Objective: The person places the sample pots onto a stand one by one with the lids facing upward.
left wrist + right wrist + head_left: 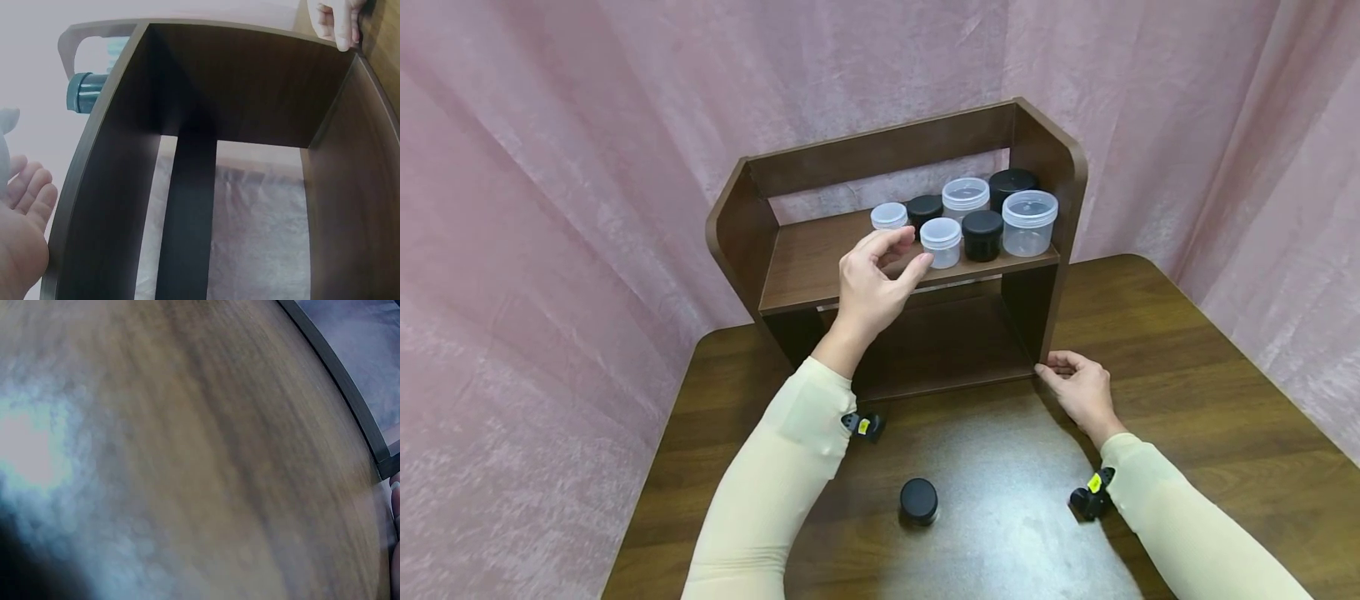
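My left hand (872, 279) is raised at the shelf's upper board, fingers curved and thumb apart. Its fingertips are right beside a small clear jar with a whitish lid (941, 242), near the board's front edge. In the left wrist view, the left hand's relaxed fingers (31, 194) show at the left edge. My right hand (1081, 392) holds the lower right front corner of the brown wooden shelf (895, 304), thumb at the front edge and fingers along the outer side. Only a sliver of its fingers (395, 500) shows in the right wrist view.
Beside the small jar stand a black jar (982, 236) and a large clear jar (1030, 223). Behind are another small clear jar (889, 216), black jars (1013, 183) and a clear jar (966, 196). One black-lidded jar (919, 502) stands on the wooden table (1195, 400) in front.
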`<state>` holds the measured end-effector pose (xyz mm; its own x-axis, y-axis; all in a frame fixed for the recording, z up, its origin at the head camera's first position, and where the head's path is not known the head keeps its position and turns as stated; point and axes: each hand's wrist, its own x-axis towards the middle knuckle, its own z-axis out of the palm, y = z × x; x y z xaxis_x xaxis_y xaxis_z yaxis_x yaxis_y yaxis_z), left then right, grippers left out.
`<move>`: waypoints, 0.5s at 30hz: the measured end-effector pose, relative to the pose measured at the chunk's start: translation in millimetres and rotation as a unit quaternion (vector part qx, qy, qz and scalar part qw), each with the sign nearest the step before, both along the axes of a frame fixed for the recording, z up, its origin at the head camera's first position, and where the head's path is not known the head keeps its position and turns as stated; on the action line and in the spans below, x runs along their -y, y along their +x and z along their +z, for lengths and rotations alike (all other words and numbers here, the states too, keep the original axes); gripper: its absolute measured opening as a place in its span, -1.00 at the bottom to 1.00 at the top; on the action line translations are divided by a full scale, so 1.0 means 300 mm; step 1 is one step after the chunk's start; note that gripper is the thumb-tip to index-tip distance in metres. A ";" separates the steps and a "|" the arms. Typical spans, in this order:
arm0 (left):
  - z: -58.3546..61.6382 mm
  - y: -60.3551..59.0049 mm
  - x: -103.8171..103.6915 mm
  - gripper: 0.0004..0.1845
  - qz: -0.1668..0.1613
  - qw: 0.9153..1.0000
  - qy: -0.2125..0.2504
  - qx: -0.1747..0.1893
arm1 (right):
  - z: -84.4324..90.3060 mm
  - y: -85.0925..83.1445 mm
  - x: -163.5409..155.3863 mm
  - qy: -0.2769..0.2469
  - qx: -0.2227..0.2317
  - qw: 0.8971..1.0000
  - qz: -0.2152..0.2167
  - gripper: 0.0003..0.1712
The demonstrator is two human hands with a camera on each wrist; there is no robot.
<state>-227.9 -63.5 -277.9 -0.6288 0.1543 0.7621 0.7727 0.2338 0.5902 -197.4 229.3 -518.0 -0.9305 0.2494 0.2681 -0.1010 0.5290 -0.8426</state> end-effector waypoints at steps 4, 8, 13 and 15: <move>-0.009 0.026 0.014 -0.64 0.000 1.000 -0.012 -0.005 | 0.001 0.001 -0.001 -0.001 -0.001 1.000 -0.003 -0.63; -0.021 0.044 0.024 -0.67 -0.011 1.000 -0.018 -0.017 | -0.001 -0.001 -0.002 0.001 0.001 1.000 -0.003 -0.62; -0.036 0.071 0.035 -0.70 -0.026 0.999 -0.024 -0.020 | -0.006 0.000 -0.004 0.008 0.005 1.000 -0.002 -0.61; -0.042 0.082 0.041 -0.71 -0.025 0.999 -0.032 -0.018 | -0.006 0.000 -0.003 0.009 0.004 1.000 -0.002 -0.61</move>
<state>-203.1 -75.7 -290.5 -0.5917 0.2344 0.7713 0.8046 0.2307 0.5472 -197.3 230.2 -519.6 -0.9318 0.2487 0.2643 -0.0915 0.5438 -0.8342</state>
